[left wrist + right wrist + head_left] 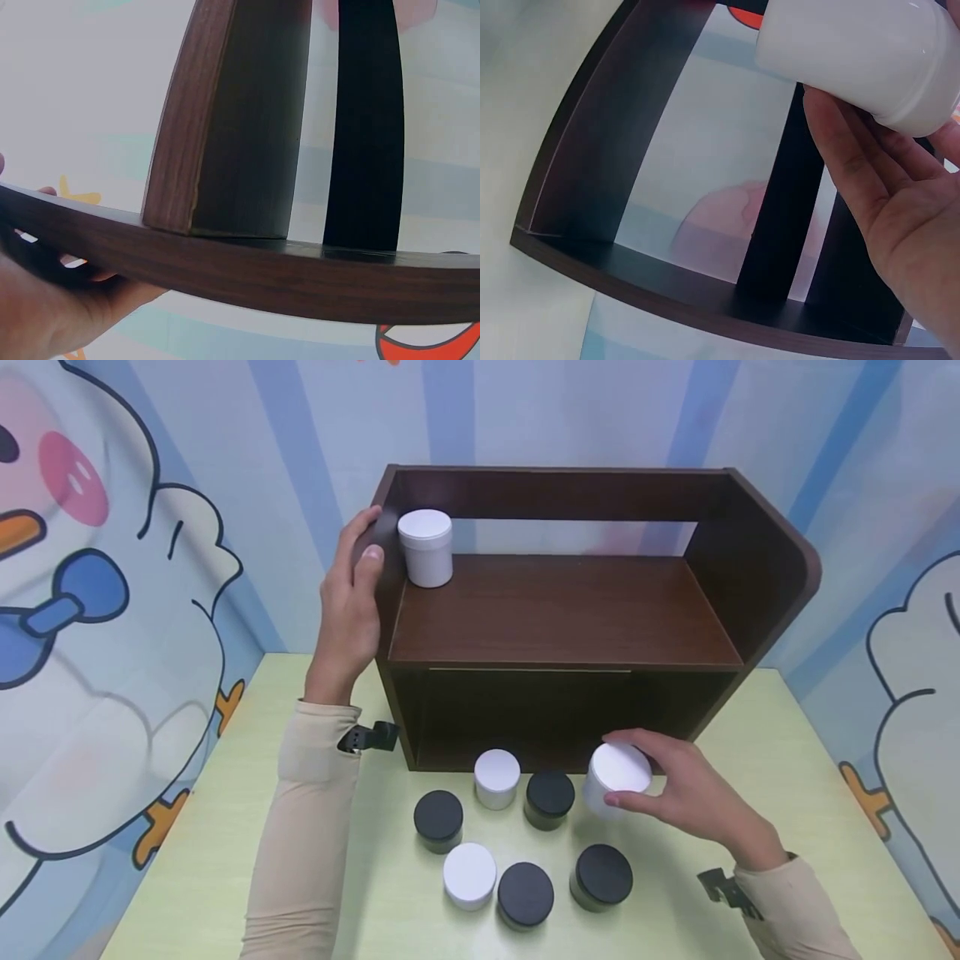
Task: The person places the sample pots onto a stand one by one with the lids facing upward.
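Note:
A dark brown two-tier wooden shelf (562, 610) stands at the back of the table. My left hand (349, 597) grips the shelf's left side panel (247, 274) near its upper edge. With thumb and fingers, my right hand (686, 789) holds a white lidded jar (619, 768) in front of the shelf's lower right. The right wrist view shows the same jar (855, 56) tilted in the frame, fingers along its side. Another white jar (427, 550) stands upright at the left end of the upper tier.
On the pale table (202, 860) before the shelf stand two smaller white jars (497, 777) (469, 875) and several black-lidded jars, among them one at the left (438, 820) and one at the right (602, 877). A cartoon-printed backdrop (570, 410) surrounds the table.

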Demonstrator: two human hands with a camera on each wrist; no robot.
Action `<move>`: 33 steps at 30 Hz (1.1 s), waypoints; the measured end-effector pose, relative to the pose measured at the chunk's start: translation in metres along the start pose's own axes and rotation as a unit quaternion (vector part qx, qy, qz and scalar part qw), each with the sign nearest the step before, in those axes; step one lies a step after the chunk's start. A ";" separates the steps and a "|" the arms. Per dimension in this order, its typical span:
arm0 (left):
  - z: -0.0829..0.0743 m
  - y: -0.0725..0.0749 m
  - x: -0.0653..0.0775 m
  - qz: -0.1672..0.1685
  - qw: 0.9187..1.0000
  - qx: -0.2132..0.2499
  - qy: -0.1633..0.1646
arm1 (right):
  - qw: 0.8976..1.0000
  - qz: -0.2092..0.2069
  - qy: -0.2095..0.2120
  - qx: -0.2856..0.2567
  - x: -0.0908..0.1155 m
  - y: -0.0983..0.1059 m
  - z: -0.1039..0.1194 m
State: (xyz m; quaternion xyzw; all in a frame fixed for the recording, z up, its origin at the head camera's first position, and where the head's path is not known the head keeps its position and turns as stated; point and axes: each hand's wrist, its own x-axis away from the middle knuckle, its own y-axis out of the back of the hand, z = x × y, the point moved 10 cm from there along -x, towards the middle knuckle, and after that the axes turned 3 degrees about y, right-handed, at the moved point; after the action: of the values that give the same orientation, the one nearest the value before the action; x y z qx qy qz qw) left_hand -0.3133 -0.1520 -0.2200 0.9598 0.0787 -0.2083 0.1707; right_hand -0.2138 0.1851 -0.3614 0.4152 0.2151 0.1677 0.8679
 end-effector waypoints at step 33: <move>-0.001 0.001 0.000 -0.004 1.000 0.003 -0.003 | 0.997 0.006 0.070 0.018 -0.020 0.021 0.041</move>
State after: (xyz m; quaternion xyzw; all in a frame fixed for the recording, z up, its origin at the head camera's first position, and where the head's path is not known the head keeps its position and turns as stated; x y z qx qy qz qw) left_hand -0.3126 -0.1524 -0.2190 0.9592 0.0813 -0.2123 0.1678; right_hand -0.2122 0.1616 -0.3165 0.4192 0.2754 0.1979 0.8422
